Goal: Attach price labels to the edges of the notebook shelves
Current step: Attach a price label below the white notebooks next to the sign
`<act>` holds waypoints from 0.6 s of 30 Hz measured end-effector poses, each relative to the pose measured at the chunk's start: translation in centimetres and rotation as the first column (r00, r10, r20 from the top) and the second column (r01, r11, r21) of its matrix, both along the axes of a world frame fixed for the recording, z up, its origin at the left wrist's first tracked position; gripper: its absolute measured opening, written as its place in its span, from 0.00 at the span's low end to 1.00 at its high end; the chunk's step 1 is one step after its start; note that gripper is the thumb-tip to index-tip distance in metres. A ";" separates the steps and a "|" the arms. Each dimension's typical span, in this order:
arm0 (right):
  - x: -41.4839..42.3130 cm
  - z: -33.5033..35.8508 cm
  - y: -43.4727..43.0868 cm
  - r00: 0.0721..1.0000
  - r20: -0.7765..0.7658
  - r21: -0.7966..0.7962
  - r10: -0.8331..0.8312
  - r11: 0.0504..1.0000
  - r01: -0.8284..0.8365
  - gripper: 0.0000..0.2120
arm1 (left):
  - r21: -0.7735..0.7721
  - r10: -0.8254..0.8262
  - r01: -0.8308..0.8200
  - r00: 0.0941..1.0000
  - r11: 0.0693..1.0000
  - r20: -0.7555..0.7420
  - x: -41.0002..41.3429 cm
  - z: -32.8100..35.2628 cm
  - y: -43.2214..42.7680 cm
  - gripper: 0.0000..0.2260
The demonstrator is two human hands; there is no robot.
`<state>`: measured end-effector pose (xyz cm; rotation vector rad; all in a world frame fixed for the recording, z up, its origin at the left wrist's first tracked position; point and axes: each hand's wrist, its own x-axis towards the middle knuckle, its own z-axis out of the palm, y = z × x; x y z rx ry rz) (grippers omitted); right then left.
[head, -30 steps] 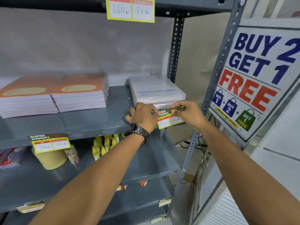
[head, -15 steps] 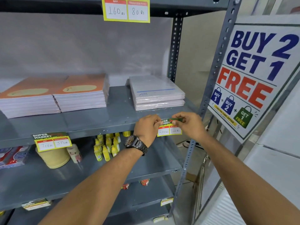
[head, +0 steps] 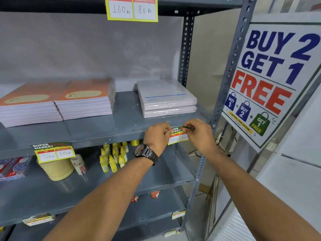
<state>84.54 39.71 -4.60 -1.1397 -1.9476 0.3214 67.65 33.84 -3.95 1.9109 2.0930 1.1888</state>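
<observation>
A yellow and green price label [head: 177, 136] reading 200 and 100 sits against the front edge of the grey notebook shelf [head: 104, 138], below a wrapped stack of white notebooks [head: 166, 100]. My left hand [head: 158, 136], with a dark watch on its wrist, pinches the label's left end. My right hand [head: 199, 134] pinches its top right corner, which is bent. Two stacks of orange notebooks [head: 69, 101] lie further left on the same shelf. Another label [head: 53, 152] reading 700 and 350 hangs on the edge at the left.
A label [head: 132, 8] reading 160 and 80 hangs on the shelf above. Small yellow bottles [head: 112, 157], a tan roll [head: 57, 169] and packets stand on the shelf below. A "Buy 2 Get 1 Free" sign [head: 271, 80] leans beside the right upright [head: 224, 94].
Both hands have lowered the label from just in front of the white notebook stack down onto the shelf's front edge. The camera view has shifted slightly.
</observation>
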 end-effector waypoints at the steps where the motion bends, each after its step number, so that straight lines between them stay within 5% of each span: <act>1: 0.0 0.0 0.0 1.000 0.012 0.003 -0.009 1.000 0.009 0.05 | -0.001 0.000 0.000 1.000 1.000 -0.003 0.0 0.0 0.0 0.03; 11: 0.1 0.6 0.2 0.968 0.209 0.132 -0.141 0.985 0.114 0.05 | -0.018 -0.034 0.031 0.979 0.999 -0.203 -0.5 0.6 0.0 0.05; 18: 0.2 0.9 -0.3 0.966 0.239 0.102 -0.097 0.992 0.074 0.08 | -0.041 -0.017 0.009 0.981 0.999 -0.195 -0.5 1.8 -0.2 0.08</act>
